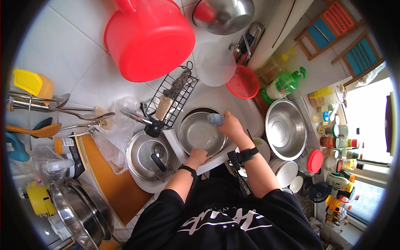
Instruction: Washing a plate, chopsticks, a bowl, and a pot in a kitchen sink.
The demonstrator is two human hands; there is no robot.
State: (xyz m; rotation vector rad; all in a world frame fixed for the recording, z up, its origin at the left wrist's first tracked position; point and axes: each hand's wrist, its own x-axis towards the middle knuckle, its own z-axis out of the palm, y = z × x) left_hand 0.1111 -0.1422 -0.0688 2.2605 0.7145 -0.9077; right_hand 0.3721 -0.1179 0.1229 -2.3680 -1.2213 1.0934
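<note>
A round stainless steel pan (200,132) lies in the right basin of a white double sink (215,161). My left hand (199,155) grips the pan's near rim. My right hand (230,125) holds a grey-blue cloth (216,119) over the pan's far right rim. In the left basin stands a steel pot (140,153) with a black handle piece (158,162) across it. The chrome faucet (136,115) reaches in from the left, beside a black wire rack (185,104) that holds a steel wool scrubber (177,83) and a beige sponge (164,107).
Right of the sink are a steel bowl (286,129), a green pump bottle (282,86), a red bowl (243,82) and white bowls (286,173). A large red plastic dipper (153,40) hangs above the rack. A clear plastic bag (117,134) hangs at left, near stacked steel basins (78,212).
</note>
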